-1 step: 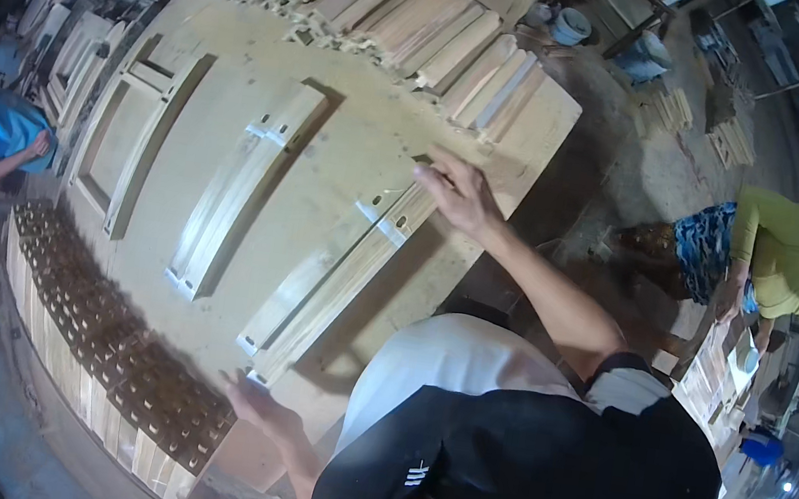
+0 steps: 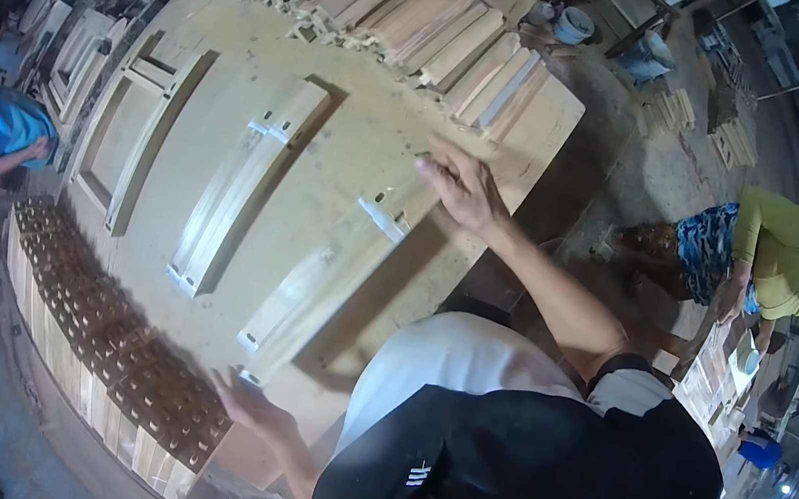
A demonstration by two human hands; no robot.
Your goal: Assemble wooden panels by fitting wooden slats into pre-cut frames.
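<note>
Bracketing a pair of pale rails (image 2: 341, 292) flat on the table (image 2: 245, 42), my right hand (image 2: 467, 193) is at the far end, fingers bent, my left hand (image 2: 265, 416) at the near end; whether either grips, I can't tell! Uneven pushing could skew the pair, and a slip might send my left knuckles into the slotted stack (image 2: 107, 322) nearby.

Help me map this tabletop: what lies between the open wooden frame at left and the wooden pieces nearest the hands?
In the head view, two slotted wooden rails lie there, side by side on the tabletop.
</note>
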